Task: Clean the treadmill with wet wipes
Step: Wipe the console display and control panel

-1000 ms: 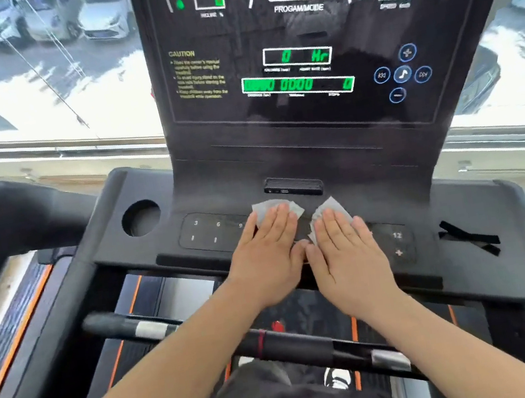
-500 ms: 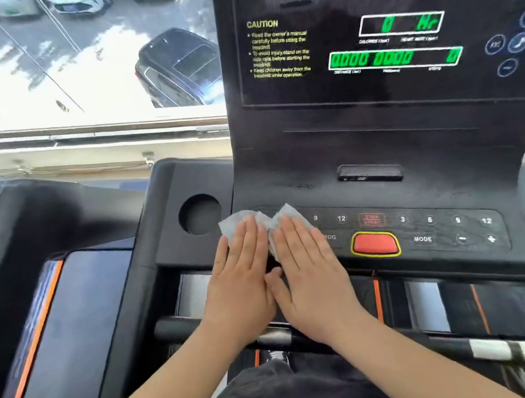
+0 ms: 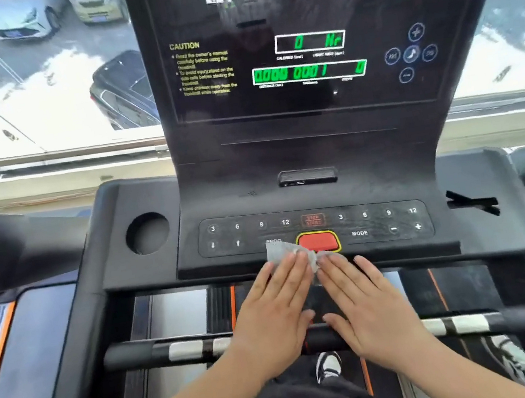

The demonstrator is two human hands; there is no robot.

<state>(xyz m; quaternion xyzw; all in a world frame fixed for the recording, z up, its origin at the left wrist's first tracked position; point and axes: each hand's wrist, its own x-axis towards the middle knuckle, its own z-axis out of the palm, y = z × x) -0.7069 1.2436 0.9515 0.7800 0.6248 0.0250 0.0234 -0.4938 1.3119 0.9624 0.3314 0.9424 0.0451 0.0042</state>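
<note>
Both hands have slid right since half a second ago, from the keypad's left end beside the cup holder (image 3: pixel 147 233) to its middle. The left hand (image 3: pixel 272 316) and right hand (image 3: pixel 369 309) now lie side by side, palms down, at the front lip of the treadmill (image 3: pixel 315 153) console (image 3: pixel 476 177).

Neither hand has a closed grip: the fingers of both are straight and held close together, pressing flat. Under the fingertips lie the pale grey wipes (image 3: pixel 284 252), crumpled. The larger part shows past the left fingertips and overlaps the lower edge of the keypad (image 3: pixel 314 225), touching the left side of the red button (image 3: pixel 318 242). Only a small scrap shows at the right fingertips (whether it is a second wipe or part of the first is hard to tell). The thumbs nearly meet between the hands.

Above the keypad stands the dark display (image 3: pixel 314 31) with green and red digits lit. A black bar (image 3: pixel 188 349) with silver bands crosses beneath the wrists. A black and white shoe (image 3: pixel 328 366) shows below, between the forearms.
</note>
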